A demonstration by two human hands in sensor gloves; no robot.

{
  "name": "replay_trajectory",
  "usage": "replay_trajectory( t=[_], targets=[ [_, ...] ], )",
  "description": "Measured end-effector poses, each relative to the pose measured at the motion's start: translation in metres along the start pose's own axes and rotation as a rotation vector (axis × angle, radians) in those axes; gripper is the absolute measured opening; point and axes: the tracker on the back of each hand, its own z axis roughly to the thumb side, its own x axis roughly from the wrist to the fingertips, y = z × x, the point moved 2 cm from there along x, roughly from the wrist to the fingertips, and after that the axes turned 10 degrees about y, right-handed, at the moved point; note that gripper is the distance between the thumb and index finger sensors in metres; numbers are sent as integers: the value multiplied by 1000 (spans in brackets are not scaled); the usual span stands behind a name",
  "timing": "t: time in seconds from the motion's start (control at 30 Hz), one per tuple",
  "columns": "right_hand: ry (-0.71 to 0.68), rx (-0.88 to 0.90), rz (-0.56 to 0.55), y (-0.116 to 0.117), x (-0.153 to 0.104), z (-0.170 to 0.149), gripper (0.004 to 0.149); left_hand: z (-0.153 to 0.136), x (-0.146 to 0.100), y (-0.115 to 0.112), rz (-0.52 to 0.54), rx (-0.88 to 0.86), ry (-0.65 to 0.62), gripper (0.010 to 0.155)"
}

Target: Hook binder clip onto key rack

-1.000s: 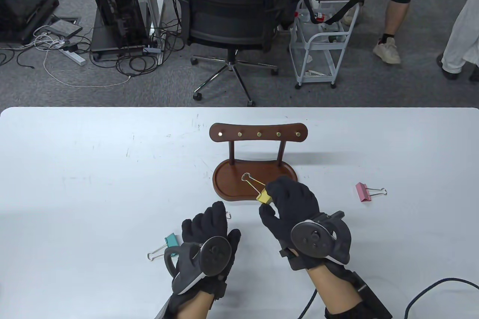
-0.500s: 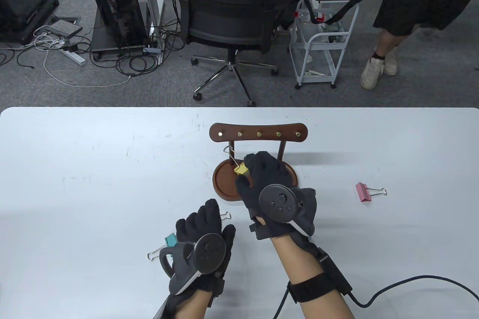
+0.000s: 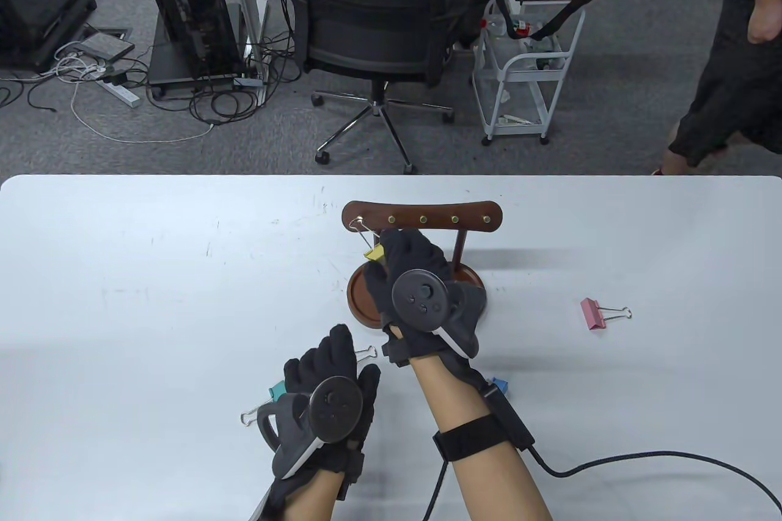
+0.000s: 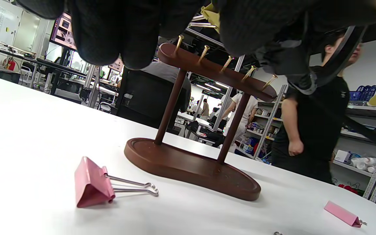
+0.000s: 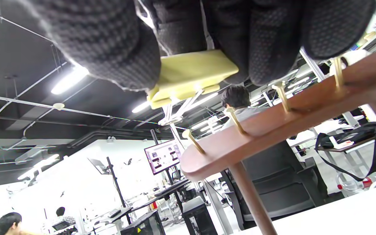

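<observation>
My right hand (image 3: 408,276) pinches the yellow binder clip (image 3: 373,253), wire loop at the key rack's (image 3: 421,218) leftmost peg (image 3: 359,220); left hand (image 3: 330,371) rests flat, fingers relaxed. Risk: the loop could slide off the peg tip if I tilt or let go early.

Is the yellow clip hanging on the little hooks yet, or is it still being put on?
Almost. Done: the right hand has picked up the yellow clip and brought it to the key rack. In hand: its wire loop is at the leftmost peg, fingers pinching the clip; whether it is over the peg is unclear. Left: seat the loop, then let go. The left hand rests on the table, and no clip hangs on the other pegs.
</observation>
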Motion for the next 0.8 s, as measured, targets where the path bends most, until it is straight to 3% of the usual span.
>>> replay_trajectory(
  t=[0.8],
  targets=[
    [50, -73, 30, 29, 6, -11, 71, -7, 3, 2, -16, -12, 55, 78]
  ],
)
